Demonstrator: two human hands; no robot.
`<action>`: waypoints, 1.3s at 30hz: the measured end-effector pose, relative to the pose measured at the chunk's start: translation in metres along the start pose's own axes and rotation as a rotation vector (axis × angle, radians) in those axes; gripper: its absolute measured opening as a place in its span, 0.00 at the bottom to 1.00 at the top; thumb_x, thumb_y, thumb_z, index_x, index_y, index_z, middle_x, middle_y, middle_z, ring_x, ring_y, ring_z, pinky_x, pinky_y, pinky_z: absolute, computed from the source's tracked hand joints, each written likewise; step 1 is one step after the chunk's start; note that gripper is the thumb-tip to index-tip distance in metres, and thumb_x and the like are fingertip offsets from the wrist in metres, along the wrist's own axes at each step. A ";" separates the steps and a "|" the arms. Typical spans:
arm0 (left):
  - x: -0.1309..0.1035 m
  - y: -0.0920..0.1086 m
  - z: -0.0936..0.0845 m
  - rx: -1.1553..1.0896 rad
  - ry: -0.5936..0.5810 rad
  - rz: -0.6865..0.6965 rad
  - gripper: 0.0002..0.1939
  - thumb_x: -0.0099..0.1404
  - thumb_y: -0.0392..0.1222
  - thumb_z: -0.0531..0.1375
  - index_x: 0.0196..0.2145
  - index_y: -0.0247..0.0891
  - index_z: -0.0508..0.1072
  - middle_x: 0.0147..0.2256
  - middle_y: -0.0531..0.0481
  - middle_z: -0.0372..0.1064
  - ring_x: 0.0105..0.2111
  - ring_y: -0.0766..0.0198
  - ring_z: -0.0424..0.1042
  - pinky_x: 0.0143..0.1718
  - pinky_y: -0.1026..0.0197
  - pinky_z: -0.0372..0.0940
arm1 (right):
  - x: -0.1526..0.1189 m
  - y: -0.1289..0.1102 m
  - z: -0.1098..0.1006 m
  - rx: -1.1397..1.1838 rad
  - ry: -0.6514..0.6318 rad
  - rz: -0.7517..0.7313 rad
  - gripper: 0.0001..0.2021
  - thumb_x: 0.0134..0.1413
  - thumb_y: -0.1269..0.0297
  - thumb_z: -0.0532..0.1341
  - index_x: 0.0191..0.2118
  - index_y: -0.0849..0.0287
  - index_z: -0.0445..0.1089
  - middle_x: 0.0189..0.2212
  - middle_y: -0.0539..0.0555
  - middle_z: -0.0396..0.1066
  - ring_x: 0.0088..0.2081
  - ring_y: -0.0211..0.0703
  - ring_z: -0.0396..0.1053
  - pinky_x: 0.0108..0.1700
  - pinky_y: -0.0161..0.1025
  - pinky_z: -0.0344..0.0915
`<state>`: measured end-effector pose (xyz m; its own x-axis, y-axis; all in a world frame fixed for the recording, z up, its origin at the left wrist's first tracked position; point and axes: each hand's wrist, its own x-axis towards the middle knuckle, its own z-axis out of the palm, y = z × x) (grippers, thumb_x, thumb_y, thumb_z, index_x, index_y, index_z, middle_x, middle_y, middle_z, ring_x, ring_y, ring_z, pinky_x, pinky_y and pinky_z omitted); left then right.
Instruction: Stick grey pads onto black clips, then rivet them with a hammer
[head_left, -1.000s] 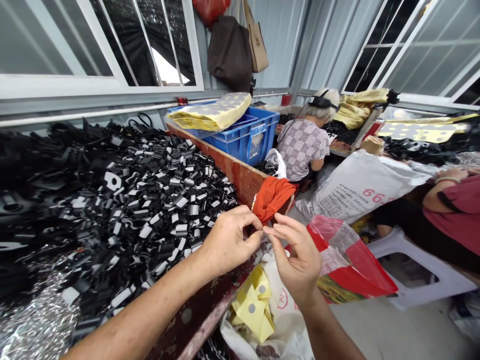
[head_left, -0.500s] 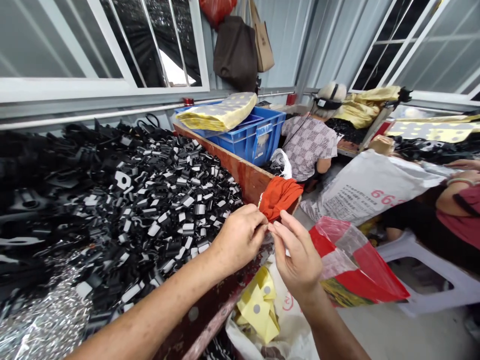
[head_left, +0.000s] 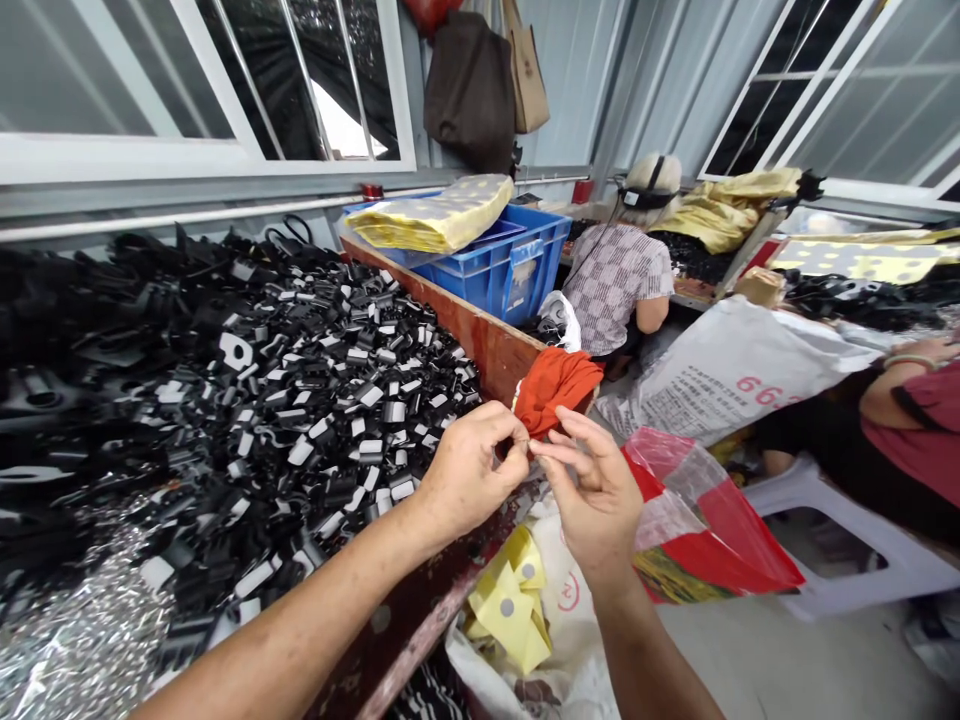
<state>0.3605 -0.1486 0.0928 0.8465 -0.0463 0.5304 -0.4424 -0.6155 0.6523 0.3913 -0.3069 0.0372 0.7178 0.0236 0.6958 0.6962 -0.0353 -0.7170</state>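
Observation:
My left hand point(head_left: 476, 465) is closed in a pinch over the wooden edge of the bin; whatever its fingertips hold is too small to name. Facing it, my right hand point(head_left: 596, 490) has its thumb and fingertips together by the left fingertips, also around something I cannot make out. Just behind both hands lies an orange-red cloth point(head_left: 559, 388) on the bin's corner. To the left, a heap of small black parts with white pads point(head_left: 360, 400) fills the bin. Below the hands, a white sack point(head_left: 559, 560) holds yellow sheets point(head_left: 514, 605) with grey dots.
A blue crate point(head_left: 506, 270) with a folded yellow sheet point(head_left: 439, 215) stands behind the bin's wooden wall point(head_left: 465, 335). A seated person point(head_left: 619, 285) is beyond it. At right are a large white sack point(head_left: 739, 370), red-and-clear plastic point(head_left: 697, 520), a white stool point(head_left: 832, 560) and another person point(head_left: 919, 430).
The view has shifted slightly. The fingers of both hands have changed pose, with the left thumb and forefinger now forming a rounder loop and the right fingers more bent.

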 end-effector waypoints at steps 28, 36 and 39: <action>-0.001 0.003 0.000 -0.133 -0.072 -0.090 0.12 0.69 0.33 0.57 0.26 0.38 0.69 0.29 0.53 0.66 0.31 0.64 0.67 0.36 0.62 0.61 | -0.005 -0.001 -0.001 0.026 0.015 0.047 0.16 0.61 0.73 0.66 0.53 0.54 0.75 0.56 0.59 0.76 0.44 0.45 0.82 0.49 0.42 0.82; -0.003 0.001 0.001 -0.059 -0.051 -0.112 0.09 0.65 0.29 0.57 0.28 0.38 0.72 0.30 0.53 0.68 0.32 0.64 0.69 0.36 0.62 0.62 | -0.001 0.001 0.000 0.361 0.051 0.334 0.17 0.54 0.70 0.72 0.50 0.54 0.75 0.51 0.56 0.80 0.39 0.41 0.83 0.50 0.39 0.80; -0.004 0.002 -0.001 -0.012 -0.048 -0.093 0.09 0.65 0.28 0.57 0.34 0.38 0.75 0.33 0.51 0.71 0.35 0.63 0.71 0.39 0.61 0.64 | -0.001 0.000 -0.001 0.395 0.040 0.409 0.17 0.52 0.68 0.74 0.49 0.54 0.76 0.49 0.55 0.81 0.38 0.41 0.83 0.52 0.41 0.79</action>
<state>0.3556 -0.1494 0.0926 0.8971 -0.0269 0.4410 -0.3645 -0.6094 0.7042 0.3906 -0.3079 0.0360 0.9339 0.0484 0.3541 0.3175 0.3427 -0.8842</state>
